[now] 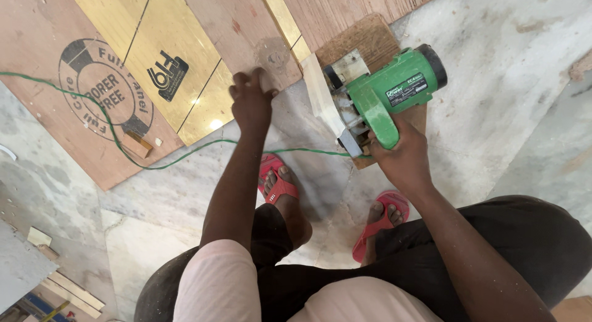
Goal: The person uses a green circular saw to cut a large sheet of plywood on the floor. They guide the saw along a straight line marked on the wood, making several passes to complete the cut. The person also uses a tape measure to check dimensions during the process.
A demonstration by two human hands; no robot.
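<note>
My right hand (402,154) grips the handle of a green electric cutter (385,90), which rests on a small brown board (364,41) at the edge of a plywood sheet (55,118). Fingers of my left hand (251,100) press down on the near edge of that plywood sheet, to the left of the tool. Glossy yellow laminate strips (154,32) lie on the plywood. The tool's green cord (185,152) runs left across the sheet and floor. My feet in red sandals (277,180) stand on the marble floor below.
A small wood offcut (137,143) lies on the plywood near the cord. Thin wood strips (68,290) and scraps sit at the lower left. Grey marble floor (512,106) spreads to the right.
</note>
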